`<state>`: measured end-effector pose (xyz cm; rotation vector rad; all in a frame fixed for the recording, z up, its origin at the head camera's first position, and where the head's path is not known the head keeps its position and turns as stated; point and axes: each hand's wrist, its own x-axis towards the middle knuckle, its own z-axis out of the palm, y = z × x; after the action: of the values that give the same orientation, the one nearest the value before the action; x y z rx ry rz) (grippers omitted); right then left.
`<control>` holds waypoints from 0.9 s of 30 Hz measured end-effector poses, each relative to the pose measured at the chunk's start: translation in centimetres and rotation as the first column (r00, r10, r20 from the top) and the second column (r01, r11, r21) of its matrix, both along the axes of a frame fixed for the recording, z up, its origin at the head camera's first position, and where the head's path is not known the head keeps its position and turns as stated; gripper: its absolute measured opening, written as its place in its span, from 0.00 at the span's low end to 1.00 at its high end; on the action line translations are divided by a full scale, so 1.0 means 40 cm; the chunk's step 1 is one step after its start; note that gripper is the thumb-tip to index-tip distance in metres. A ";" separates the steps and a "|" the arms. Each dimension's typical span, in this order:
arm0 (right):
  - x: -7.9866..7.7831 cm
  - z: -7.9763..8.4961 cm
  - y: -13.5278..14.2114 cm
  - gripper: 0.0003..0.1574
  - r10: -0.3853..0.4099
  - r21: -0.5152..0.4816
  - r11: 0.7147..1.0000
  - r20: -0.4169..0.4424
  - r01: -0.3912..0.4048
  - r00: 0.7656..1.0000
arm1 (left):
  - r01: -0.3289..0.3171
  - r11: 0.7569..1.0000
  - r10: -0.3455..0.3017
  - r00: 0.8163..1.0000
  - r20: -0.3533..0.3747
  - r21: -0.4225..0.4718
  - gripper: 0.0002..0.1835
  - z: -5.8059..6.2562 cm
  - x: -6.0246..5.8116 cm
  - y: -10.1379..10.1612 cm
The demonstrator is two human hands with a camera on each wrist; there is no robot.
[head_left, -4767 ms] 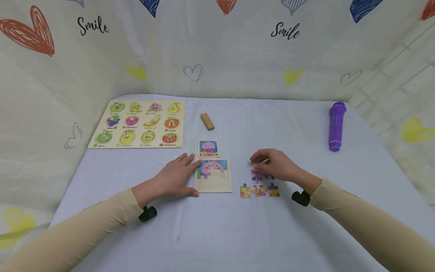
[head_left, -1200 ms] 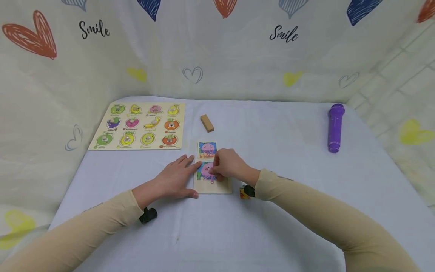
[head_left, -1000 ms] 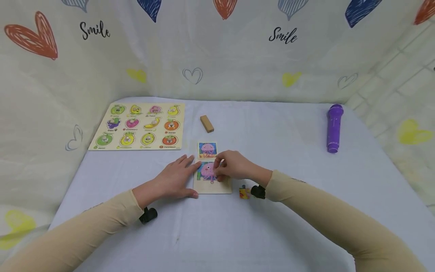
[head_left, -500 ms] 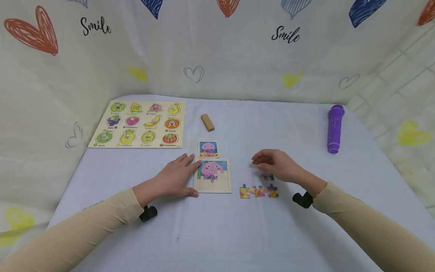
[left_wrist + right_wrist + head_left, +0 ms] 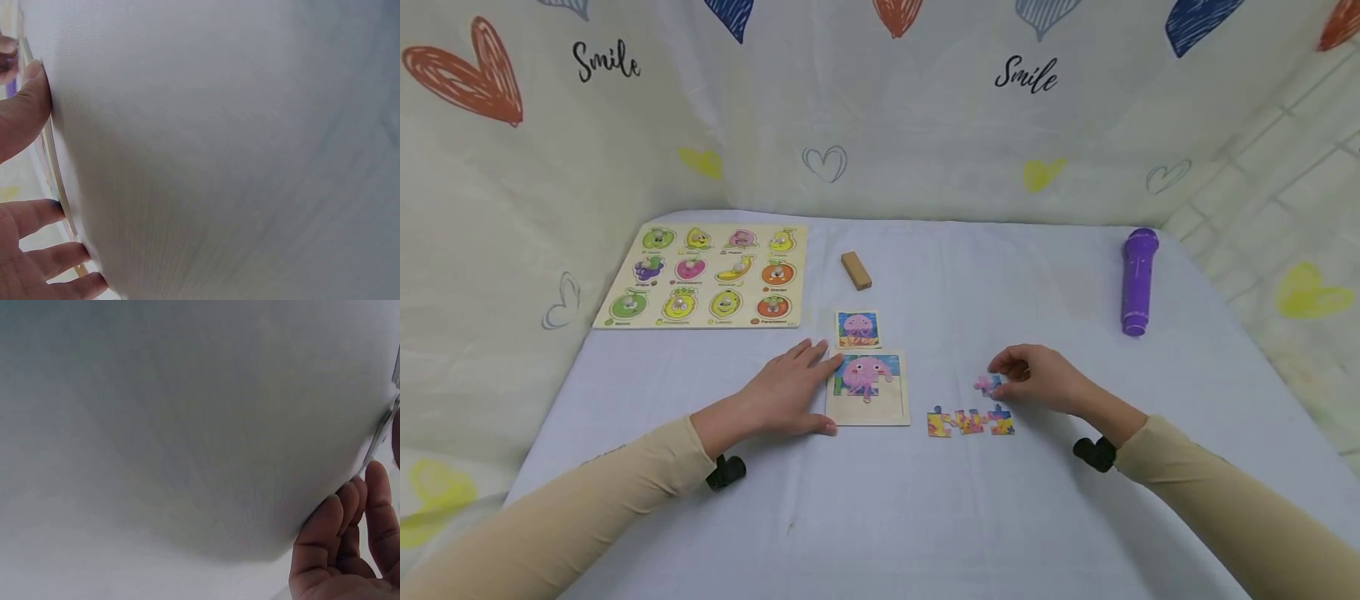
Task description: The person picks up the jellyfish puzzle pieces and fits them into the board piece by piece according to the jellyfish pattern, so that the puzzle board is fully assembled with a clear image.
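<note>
In the head view my left hand lies spread with straight fingers against the left edge of a small wooden puzzle tray. The left wrist view shows its thumb and fingertips along that edge. Joined pieces of a pink jellyfish fill part of the tray's upper half; bare wood shows below. Right of the tray, my right hand pinches a pink and blue jigsaw piece between thumb and fingers, close over the tablecloth. Nearer me lies a row of three yellow, pink and blue jigsaw pieces.
A jellyfish picture card touches the tray's far side. Beyond it lies a small wooden block. A fruit puzzle board is at the back left, a purple toy microphone at the far right. A printed cloth backdrop hangs behind.
The right hand put a jellyfish piece into the tray, then moved back right and took hold of the pink and blue piece. The left hand has stayed at the tray.
</note>
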<state>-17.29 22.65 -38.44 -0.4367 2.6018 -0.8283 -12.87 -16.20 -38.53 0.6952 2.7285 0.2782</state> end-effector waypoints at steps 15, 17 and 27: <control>0.002 0.014 -0.016 0.10 -0.039 -0.055 0.998 0.071 0.043 0.997 | -0.002 1.000 0.002 1.000 0.001 0.007 0.53 -0.002 0.001 0.000; -0.004 0.017 -0.019 0.09 -0.053 -0.086 0.994 0.116 0.063 0.992 | -0.001 1.000 0.001 1.000 0.003 0.004 0.53 -0.002 0.001 -0.001; -0.025 0.034 -0.124 0.19 -0.108 -0.208 0.963 0.291 0.173 0.950 | -0.009 1.000 0.009 1.000 0.017 0.008 0.53 -0.001 0.000 -0.001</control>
<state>-18.27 17.67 -37.06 -0.1786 2.3055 -1.1594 -12.86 -16.25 -38.58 0.6801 2.7168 0.2961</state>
